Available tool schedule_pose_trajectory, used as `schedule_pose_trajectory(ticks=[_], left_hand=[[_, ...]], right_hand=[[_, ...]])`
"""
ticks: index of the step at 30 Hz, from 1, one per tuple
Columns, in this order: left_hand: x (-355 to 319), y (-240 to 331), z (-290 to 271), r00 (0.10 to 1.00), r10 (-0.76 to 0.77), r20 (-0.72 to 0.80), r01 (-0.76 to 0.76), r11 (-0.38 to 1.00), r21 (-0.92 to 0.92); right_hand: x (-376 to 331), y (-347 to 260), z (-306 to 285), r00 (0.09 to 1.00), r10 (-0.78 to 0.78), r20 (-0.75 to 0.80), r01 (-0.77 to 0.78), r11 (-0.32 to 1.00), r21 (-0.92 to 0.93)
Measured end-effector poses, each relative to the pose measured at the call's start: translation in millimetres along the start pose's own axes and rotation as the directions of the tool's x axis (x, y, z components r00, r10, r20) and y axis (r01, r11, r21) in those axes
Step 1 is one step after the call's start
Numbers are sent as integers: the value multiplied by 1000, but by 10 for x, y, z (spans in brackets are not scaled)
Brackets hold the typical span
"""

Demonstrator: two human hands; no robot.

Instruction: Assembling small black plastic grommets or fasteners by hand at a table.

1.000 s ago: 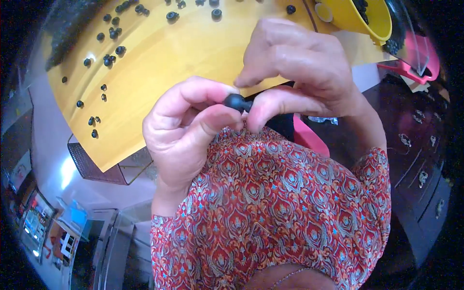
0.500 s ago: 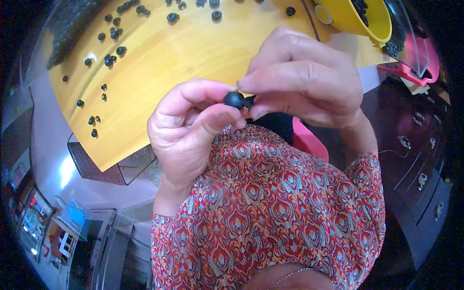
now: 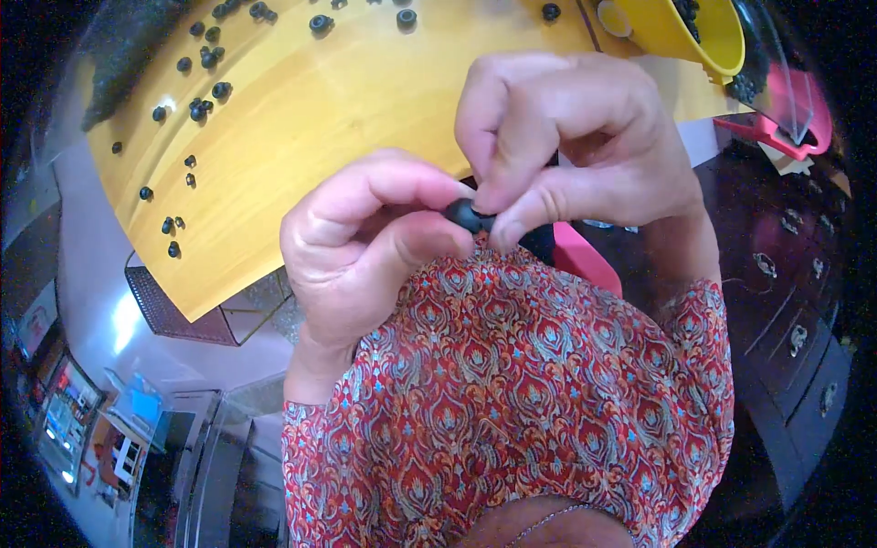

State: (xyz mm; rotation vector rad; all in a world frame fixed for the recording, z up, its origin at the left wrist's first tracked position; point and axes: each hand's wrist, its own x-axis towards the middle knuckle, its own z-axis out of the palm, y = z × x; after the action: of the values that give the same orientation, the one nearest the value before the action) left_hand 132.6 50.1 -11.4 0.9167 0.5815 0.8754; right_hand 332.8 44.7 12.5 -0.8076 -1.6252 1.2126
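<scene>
Between my two hands, in front of my chest, is a small round black part [image 3: 463, 216] with a narrower piece at its right side; it looks like rubber or plastic. My left hand [image 3: 365, 237] pinches the round body between thumb and forefinger. My right hand [image 3: 575, 142] grips the narrower right end with thumb and fingertips, which hide most of that end. Several similar small black parts [image 3: 199, 110] lie scattered over the left and far side of the yellow table [image 3: 301, 173].
A yellow tub [image 3: 726, 55] holding black pieces stands at the far right of the table. Beyond it is a pink container [image 3: 804, 114]. Dark drawers [image 3: 776, 301] with metal handles are on the right. A brown woven stool or basket [image 3: 178, 306] sits below the table's left corner.
Both hands have shifted slightly right with the black part. My right fingers have curled in closer over its narrow end, with the right knuckles now more bent.
</scene>
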Motion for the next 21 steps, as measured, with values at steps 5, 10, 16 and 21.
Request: schedule_pose_trajectory(ticks=[5, 10, 16, 21], left_hand=[[52, 70, 21, 977, -185, 102, 203, 957, -208], [37, 10, 20, 966, -235, 103, 257, 901, -349], [2, -79, 33, 976, -180, 121, 210, 922, -324], [27, -25, 19, 982, -158, 102, 174, 967, -183]], right_hand=[[52, -39, -44, 989, 96, 112, -103, 993, 59], [56, 17, -59, 985, 38, 166, -50, 997, 64], [62, -34, -70, 986, 57, 154, -70, 994, 85], [109, 32, -5, 992, -23, 121, 16, 998, 60]])
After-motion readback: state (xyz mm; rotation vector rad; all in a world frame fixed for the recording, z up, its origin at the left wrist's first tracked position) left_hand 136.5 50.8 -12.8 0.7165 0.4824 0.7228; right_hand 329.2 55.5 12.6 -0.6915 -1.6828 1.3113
